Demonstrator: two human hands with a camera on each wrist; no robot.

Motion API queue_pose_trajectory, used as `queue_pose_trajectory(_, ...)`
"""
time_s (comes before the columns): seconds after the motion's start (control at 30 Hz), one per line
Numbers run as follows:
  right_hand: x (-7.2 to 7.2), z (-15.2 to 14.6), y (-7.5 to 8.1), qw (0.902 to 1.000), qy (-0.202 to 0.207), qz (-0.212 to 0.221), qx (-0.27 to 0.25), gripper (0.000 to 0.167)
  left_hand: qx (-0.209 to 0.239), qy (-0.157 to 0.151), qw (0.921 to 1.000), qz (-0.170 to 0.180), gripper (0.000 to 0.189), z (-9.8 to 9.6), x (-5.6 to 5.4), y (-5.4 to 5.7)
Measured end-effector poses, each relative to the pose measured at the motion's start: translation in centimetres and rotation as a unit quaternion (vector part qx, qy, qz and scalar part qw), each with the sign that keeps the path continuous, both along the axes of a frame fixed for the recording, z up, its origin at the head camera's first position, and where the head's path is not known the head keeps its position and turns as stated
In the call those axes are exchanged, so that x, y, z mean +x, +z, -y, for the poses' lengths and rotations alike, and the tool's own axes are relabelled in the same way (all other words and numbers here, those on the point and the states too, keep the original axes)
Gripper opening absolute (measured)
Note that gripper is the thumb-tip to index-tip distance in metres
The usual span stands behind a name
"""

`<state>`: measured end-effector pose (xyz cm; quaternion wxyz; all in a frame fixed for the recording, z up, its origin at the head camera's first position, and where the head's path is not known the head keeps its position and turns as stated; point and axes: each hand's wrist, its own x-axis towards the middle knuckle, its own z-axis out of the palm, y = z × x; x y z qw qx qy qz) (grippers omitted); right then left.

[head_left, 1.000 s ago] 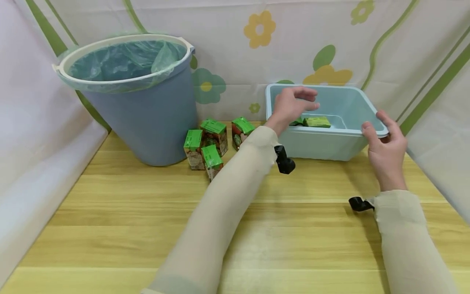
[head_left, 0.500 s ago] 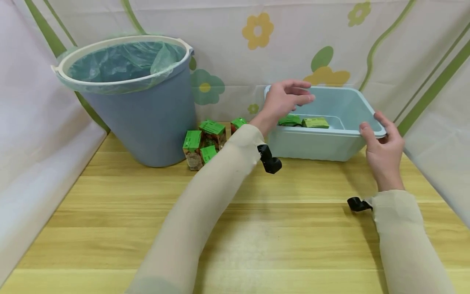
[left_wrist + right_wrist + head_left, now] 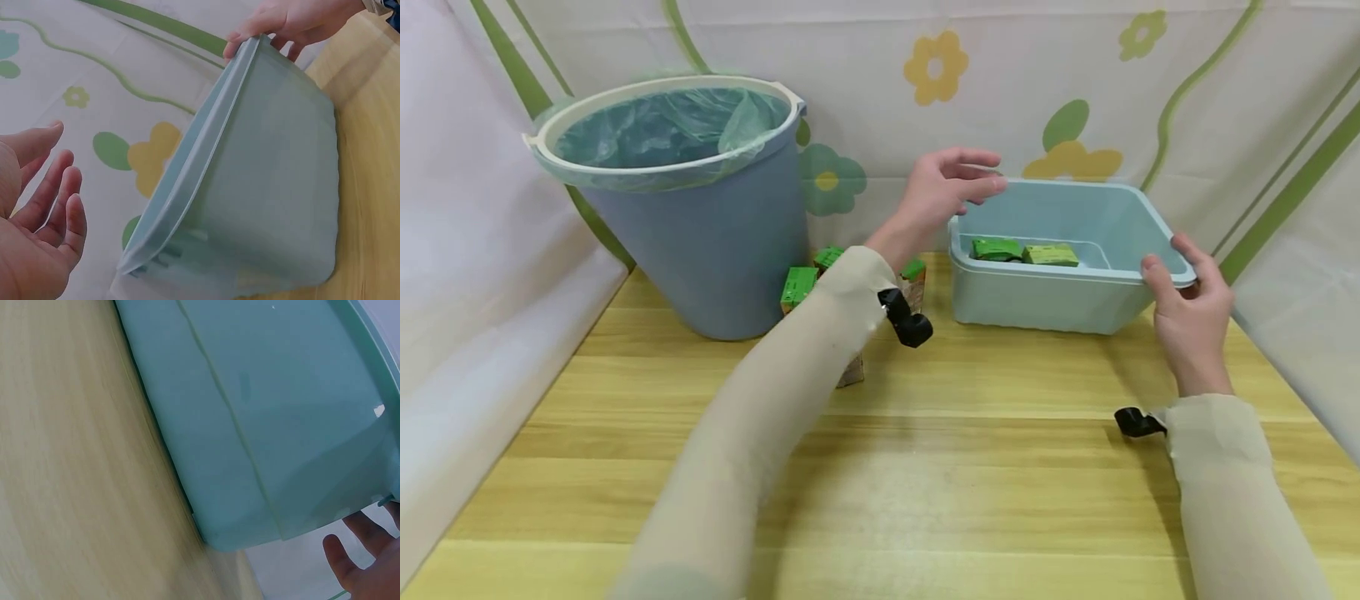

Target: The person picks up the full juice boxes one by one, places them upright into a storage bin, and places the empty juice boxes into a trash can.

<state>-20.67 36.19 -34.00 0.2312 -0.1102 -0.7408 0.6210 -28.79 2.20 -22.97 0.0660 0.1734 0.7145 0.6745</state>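
Note:
A light blue plastic basin (image 3: 1037, 302) stands at the back right, with two small green-topped boxes visible inside, one darker green (image 3: 996, 248) and one yellow-green (image 3: 1050, 254). My right hand (image 3: 1191, 325) grips the basin's right front corner, thumb over the rim and fingers on the outside. My left hand (image 3: 936, 190) is in the air by the basin's left end, fingers loosely bent and holding nothing. The left wrist view also shows that hand (image 3: 44, 215) apart from the rim. Several green-topped boxes (image 3: 798, 285) stand on the table, partly hidden behind my left forearm.
A tall blue-grey bin (image 3: 700, 242) with a green plastic liner stands at the back left. One box (image 3: 914, 283) shows between my left wrist and the basin. A flower-print cloth (image 3: 872, 100) hangs behind everything. The wooden table (image 3: 970, 467) runs in front.
My left hand has moved left and up, from over the basin to its left end, uncovering the boxes inside. The left forearm now covers more of the table's boxes. My right hand keeps its grip.

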Motion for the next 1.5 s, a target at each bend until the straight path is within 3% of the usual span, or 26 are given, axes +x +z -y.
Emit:
queue_pose_trajectory(0.27, 0.1, 0.1, 0.0, 0.9999, -0.004, 0.005, 0.009, 0.062, -0.016, -0.005, 0.9998, -0.005, 0.032, 3.4, 0.0, -0.1)
queue_pose_trajectory(0.43, 0.3, 0.2, 0.1, 0.9999, -0.008, 0.01, 0.011, 0.062, -0.028, 0.001, 0.9995, 0.013, 0.031, 5.1, -0.3, -0.2)
queue_pose_trajectory(0.8, 0.6, 0.1, 0.3, 0.9993, -0.015, 0.012, 0.033, 0.061, -0.106, -0.011, 0.9938, 0.029, 0.035, 8.3, -1.4, -1.8)
queue_pose_trajectory(1.07, 0.2, 0.5, 0.3, 0.9997, -0.011, 0.003, 0.024, 0.06, -0.169, -0.029, 0.9832, 0.063, 0.045, 10.3, -1.9, -2.6)
queue_pose_trajectory(1.23, -0.2, 0.8, 0.3, 0.9994, -0.012, 0.008, 0.03, 0.06, -0.215, -0.044, 0.9715, 0.09, 0.05, 11.0, -2.0, -2.9)
queue_pose_trajectory(1.5, -0.1, 0.5, 0.3, 0.9996, -0.007, 0.005, 0.027, 0.06, -0.266, -0.072, 0.9572, 0.089, 0.06, 10.8, -2.4, -2.9)
